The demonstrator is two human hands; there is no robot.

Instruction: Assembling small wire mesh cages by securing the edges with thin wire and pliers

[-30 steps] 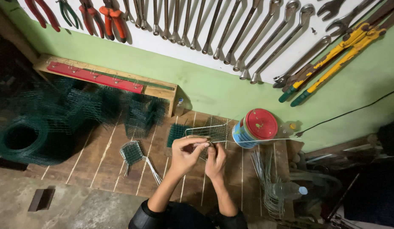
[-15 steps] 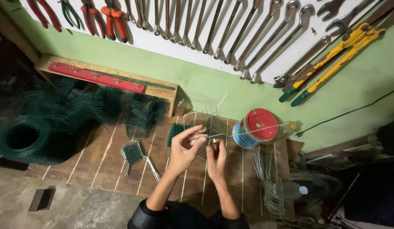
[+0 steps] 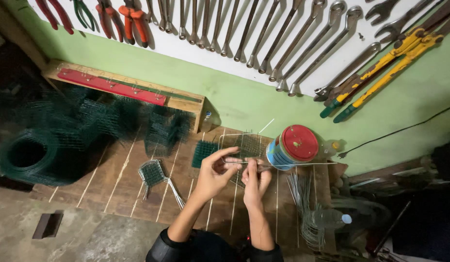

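Left hand [image 3: 213, 175] grip: thumb and fingers pinching near edge of bare wire mesh panel [image 3: 244, 145], held above wooden tabletop [image 3: 118, 189]. Right hand [image 3: 256, 180] grip: fingers pressed together on thin wire [image 3: 302, 165] at same edge, just right of left grip. Wire runs rightward from grip. Red-lidded can [image 3: 293, 146] just right of grip, beyond wire. Small green mesh piece [image 3: 152, 173] left of grip, on tabletop.

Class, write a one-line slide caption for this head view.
Two hands, left hand and right hand, hold a wire mesh piece over a wooden workbench beneath hanging wrenches.
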